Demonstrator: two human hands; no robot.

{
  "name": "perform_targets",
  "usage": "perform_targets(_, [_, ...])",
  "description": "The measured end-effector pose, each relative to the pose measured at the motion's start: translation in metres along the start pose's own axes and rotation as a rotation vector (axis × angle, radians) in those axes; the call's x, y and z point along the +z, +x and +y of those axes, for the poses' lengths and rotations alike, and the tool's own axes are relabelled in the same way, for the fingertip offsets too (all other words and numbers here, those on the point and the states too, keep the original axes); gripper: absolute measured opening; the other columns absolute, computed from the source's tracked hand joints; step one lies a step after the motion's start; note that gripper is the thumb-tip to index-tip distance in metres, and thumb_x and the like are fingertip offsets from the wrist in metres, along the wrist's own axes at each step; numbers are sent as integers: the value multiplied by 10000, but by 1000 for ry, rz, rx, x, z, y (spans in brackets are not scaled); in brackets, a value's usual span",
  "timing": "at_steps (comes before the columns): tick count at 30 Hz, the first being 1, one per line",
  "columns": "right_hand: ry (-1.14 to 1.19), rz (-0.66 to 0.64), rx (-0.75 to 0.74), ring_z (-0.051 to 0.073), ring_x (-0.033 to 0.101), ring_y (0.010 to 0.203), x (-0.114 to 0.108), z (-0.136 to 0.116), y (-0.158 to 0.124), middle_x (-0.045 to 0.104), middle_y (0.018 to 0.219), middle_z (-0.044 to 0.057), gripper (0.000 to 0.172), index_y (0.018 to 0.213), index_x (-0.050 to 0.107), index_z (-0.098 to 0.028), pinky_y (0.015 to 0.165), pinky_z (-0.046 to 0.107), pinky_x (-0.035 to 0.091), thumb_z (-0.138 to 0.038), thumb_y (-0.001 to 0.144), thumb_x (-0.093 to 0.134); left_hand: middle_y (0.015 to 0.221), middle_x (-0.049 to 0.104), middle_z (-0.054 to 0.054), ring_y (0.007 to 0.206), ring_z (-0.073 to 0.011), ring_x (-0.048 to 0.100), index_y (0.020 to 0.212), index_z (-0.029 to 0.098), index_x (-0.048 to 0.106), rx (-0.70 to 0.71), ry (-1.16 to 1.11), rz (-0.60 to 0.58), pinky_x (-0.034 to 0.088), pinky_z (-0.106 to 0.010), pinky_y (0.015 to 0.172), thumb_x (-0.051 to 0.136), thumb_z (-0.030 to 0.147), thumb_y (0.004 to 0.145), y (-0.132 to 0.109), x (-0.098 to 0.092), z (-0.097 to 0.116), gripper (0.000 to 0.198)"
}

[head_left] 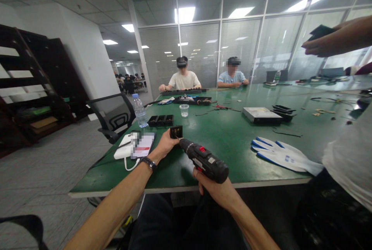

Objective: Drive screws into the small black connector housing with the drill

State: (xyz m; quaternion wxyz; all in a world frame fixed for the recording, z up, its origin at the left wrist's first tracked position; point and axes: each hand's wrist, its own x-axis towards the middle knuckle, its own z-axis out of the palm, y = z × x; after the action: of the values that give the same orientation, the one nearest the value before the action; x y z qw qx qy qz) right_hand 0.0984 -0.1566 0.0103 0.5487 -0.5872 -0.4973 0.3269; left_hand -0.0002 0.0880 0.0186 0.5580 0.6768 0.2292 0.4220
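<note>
My left hand (166, 144) grips a small black square part (176, 131) and holds it upright on the green table (232, 137). A black and red cordless drill (205, 161) is in my right hand (216, 190), whose fingers wrap the handle below the table's near edge. The drill's tip touches the black part from the right. A dark watch sits on my left wrist.
A phone (142, 145) and white power bank (123, 151) lie left of my hand. A water bottle (140, 110), black tray (161, 120), plastic cup (184, 110), disc drive (261, 114) and white-blue gloves (283, 155) are on the table. A person stands at right; two sit opposite.
</note>
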Motion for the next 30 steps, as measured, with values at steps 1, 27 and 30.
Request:
perform_targets(1, [-2, 1, -3, 137, 521, 490, 0, 0, 0, 554, 529, -44, 237, 835, 612, -192, 561, 281, 436, -405, 937, 618, 858, 689, -24, 777, -160, 607, 931, 142, 656, 1, -2, -3, 506, -299, 788, 923, 260, 552, 0, 0, 0, 478])
perform_targets(27, [-6, -16, -25, 147, 551, 539, 0, 4, 0, 577, 555, -29, 233, 848, 638, -190, 618, 290, 461, -388, 962, 592, 844, 671, -16, 769, -156, 589, 913, 147, 645, 6, 7, -20, 487, -287, 766, 910, 270, 573, 0, 1, 1, 448])
perform_targets(30, [-8, -17, -21, 144, 544, 535, -1, 2, 0, 576, 556, -29, 235, 850, 639, -187, 620, 294, 457, -385, 963, 587, 847, 668, -13, 770, -150, 586, 916, 145, 644, 10, 1, -19, 486, -280, 762, 909, 259, 579, 0, 1, 0, 444])
